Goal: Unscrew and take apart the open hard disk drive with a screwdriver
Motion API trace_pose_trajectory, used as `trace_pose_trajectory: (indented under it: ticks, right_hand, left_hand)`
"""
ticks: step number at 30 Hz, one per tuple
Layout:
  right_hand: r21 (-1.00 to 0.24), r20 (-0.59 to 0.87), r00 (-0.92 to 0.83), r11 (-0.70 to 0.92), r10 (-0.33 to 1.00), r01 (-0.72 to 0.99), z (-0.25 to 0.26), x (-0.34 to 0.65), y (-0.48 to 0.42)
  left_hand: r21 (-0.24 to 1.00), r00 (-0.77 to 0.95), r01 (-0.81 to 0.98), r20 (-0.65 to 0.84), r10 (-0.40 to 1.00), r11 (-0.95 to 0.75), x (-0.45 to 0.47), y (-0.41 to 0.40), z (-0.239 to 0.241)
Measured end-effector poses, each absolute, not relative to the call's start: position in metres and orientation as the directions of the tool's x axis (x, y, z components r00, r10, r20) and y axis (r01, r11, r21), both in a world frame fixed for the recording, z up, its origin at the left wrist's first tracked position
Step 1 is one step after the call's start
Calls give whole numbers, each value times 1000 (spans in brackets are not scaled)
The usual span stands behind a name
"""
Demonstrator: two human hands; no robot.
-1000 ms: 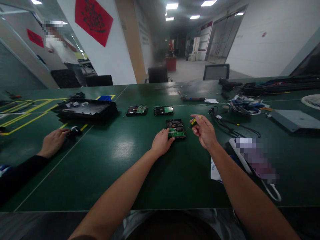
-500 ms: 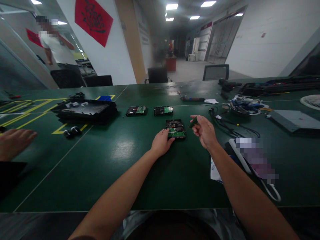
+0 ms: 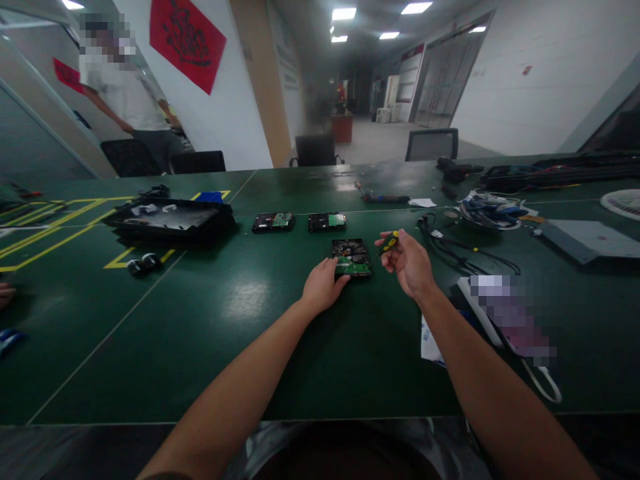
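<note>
A hard drive [image 3: 351, 253] lies on the green table, its circuit board toward me. My left hand [image 3: 323, 283] holds it by the near left corner, fingers on the board and thumb along the near edge. Just right of the drive, my right hand [image 3: 406, 261] is raised and closed around a screwdriver [image 3: 389, 243] with a dark and yellow handle; its shaft cannot be made out. Beyond my left hand lie two other hard drives, one black and green [image 3: 327, 222] and one with a white label [image 3: 273, 222].
Left stands a black tray [image 3: 170, 220], with small black-and-white objects [image 3: 144, 264] before it. Cables [image 3: 450, 247], a bundle of wires [image 3: 487, 210], a grey metal box [image 3: 590, 240] and a phone-like object [image 3: 510, 317] lie right. Another person's hand [image 3: 6, 294] shows at far left.
The screwdriver has turned in my right hand, so its yellow parts now show. My left hand and the drive stay put. The co-worker's hand at left has drawn back; the standing person has moved.
</note>
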State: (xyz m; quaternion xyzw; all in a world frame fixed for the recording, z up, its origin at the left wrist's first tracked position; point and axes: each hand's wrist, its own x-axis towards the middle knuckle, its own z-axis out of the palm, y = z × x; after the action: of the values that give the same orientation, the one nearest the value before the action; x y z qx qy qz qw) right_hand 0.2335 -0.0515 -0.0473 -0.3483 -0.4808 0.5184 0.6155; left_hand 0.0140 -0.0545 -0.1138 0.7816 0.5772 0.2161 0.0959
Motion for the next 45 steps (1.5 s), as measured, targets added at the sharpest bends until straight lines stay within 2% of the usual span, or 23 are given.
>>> trace_pose_trajectory:
  ticks: [9,17,22,29,40,45]
  right_hand:
    - [-935,229,76,241,970,-258,-47,233,-52]
    - [-940,245,19,242,969,-242,-47,233,-53]
    - [-927,219,-11,205,976,-314,-47,234,-52]
    - [-926,231,34,231,972,-297,-48,234,-51]
    - [-930,276,44,278,960,-241,-46,235,-52]
    - [-922,252,33,251,967,-294,-48,234,-51]
  left_hand:
    - [422,232,850,237,943,-315,14,-56,-110]
    - [466,200,840,210,957,-278,14,-57,-108]
    - [490,195,826,212,958,-277,14,-58,-106]
    - [513,186,807,250,950,-293,14,-59,-103]
    - [496,190,815,259,947,-299,13,-59,-103]
    - [490,189,822,248,950,-291,13,-59,-104]
